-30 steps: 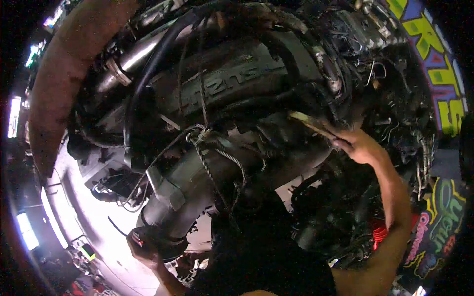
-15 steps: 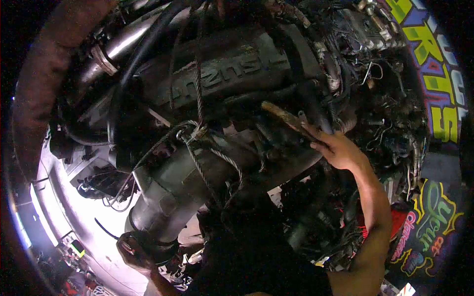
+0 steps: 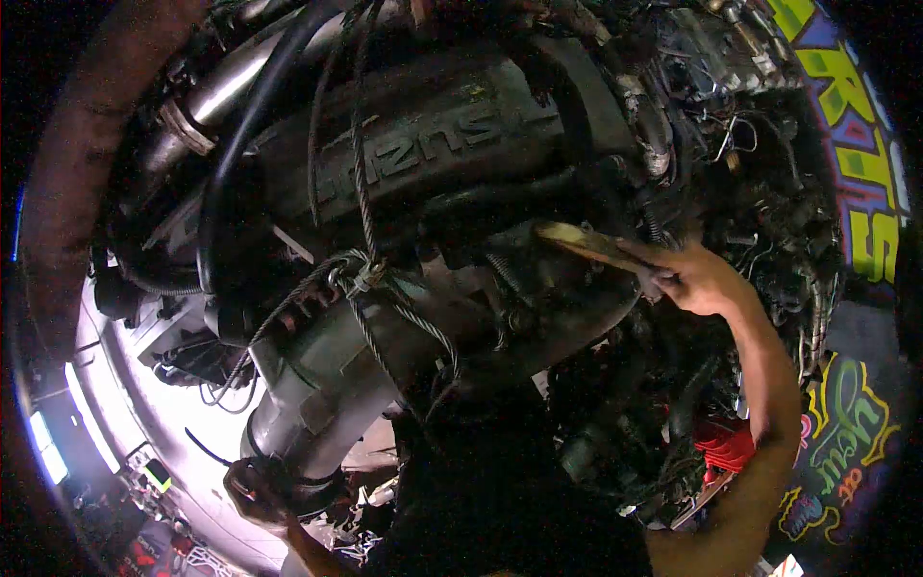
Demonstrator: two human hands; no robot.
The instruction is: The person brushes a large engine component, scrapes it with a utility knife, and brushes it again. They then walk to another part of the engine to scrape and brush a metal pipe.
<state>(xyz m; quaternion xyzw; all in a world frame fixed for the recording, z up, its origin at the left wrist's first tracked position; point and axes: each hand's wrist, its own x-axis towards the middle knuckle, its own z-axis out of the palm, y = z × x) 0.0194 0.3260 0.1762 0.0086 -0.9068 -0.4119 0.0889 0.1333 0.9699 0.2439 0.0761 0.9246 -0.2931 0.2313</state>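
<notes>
My right hand [image 3: 700,279] is closed round one end of a worn wooden stick [image 3: 588,241], which points left over the dark engine. Near it lies the black engine cover [image 3: 413,154] with raised ISUZU lettering. At the lower left, my left hand [image 3: 255,495] is closed by the lower end of a wide grey pipe [image 3: 322,409]; what its fingers hold is too dark to make out. A steel cable [image 3: 361,144] hangs over the engine, knotted above the pipe.
Wires and hoses [image 3: 735,139] crowd the engine's right side. A red object [image 3: 723,444] lies beyond my right forearm. Painted lettering [image 3: 851,115] covers the wall at the right. A black hose [image 3: 245,144] crosses the upper left.
My right hand has moved right with the wooden stick, which now tilts less steeply. My left hand has barely moved. The whole view has shifted slightly.
</notes>
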